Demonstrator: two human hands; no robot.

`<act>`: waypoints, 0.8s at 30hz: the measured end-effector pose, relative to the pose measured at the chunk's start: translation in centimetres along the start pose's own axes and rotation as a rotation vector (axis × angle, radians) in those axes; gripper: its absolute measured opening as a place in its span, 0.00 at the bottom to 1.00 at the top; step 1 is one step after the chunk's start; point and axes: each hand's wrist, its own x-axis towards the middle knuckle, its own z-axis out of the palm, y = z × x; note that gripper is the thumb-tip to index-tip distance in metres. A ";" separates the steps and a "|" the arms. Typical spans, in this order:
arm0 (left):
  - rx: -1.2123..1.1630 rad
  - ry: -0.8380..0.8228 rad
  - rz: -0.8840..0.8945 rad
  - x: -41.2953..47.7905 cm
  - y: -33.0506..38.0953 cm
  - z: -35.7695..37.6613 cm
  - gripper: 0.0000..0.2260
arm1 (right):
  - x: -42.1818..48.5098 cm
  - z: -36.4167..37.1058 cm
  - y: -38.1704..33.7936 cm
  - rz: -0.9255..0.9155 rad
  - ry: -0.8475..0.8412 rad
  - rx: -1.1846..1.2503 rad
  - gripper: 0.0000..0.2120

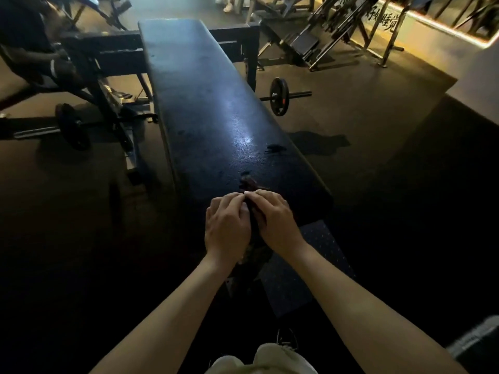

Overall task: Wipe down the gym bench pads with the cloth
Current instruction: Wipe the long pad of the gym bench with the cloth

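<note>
Left grip [228,225]: fingers curled onto a dark, crumpled cloth [249,186] bunched at the near edge of the surface [210,103], probably gathering it into a wad for wiping. Right grip [276,224] likewise pinched the cloth from its other side. The surface was long, black, leather-grained padding, glossy under the light.

cloth [253,221] mostly hidden, v. dark, barbell [73,127] cut off at left

Black bench pad [210,103], dark cloth [249,184] — brownish, navy carpet [322,238] — dotted
</note>
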 end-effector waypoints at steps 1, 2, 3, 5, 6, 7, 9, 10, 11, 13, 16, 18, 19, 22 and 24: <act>-0.003 0.001 0.005 0.2 0.7 0.5 0.14 | -0.2 -0.3 0.9 -0.001 0.011 -0.017 0.17; -0.003 -0.002 0.015 0.3 1.3 1.2 0.13 | -0.4 -0.8 1.9 0.008 0.024 -0.038 0.17; 0.002 -0.013 0.028 0.5 2.0 1.9 0.13 | -0.8 -1.3 2.9 0.019 0.032 -0.060 0.18; 0.021 -0.044 0.070 0.6 3.6 3.6 0.13 | -1.6 -2.7 5.2 0.025 0.019 -0.095 0.19; 0.029 -0.058 0.097 0.6 4.5 4.6 0.14 | -1.9 -3.6 6.5 0.029 0.011 -0.114 0.20; 0.037 -0.070 0.119 0.6 5.5 5.5 0.15 | -2.2 -4.5 7.9 0.041 0.009 -0.135 0.21; 0.042 -0.083 0.130 0.9 7.4 7.3 0.18 | -2.1 -6.4 10.8 0.105 0.037 -0.153 0.21; 0.045 -0.074 0.116 1.1 8.0 8.0 0.18 | -1.8 -7.1 11.9 0.158 0.054 -0.142 0.20; 0.058 -0.051 0.091 1.4 8.7 8.8 0.19 | -1.2 -7.7 13.1 0.209 0.070 -0.116 0.19; 0.077 -0.003 0.048 1.7 8.6 9.0 0.18 | 0.3 -7.4 12.7 0.243 0.100 -0.056 0.17; 0.040 0.045 -0.050 2.3 8.9 9.2 0.18 | 1.6 -6.4 11.4 0.010 -0.010 0.005 0.16; 0.028 0.063 -0.098 3.0 8.9 9.1 0.19 | 2.4 -6.4 12.0 -0.152 -0.103 0.000 0.17; 0.058 0.067 -0.094 3.4 9.0 9.2 0.19 | 3.3 -6.6 12.9 -0.169 -0.121 -0.009 0.18; 0.147 0.040 -0.080 4.4 9.6 10.4 0.17 | 6.9 -7.2 15.8 -0.032 -0.090 0.008 0.16; 0.208 0.040 -0.094 4.4 10.0 11.1 0.15 | 8.7 -7.2 16.6 0.092 -0.073 0.094 0.15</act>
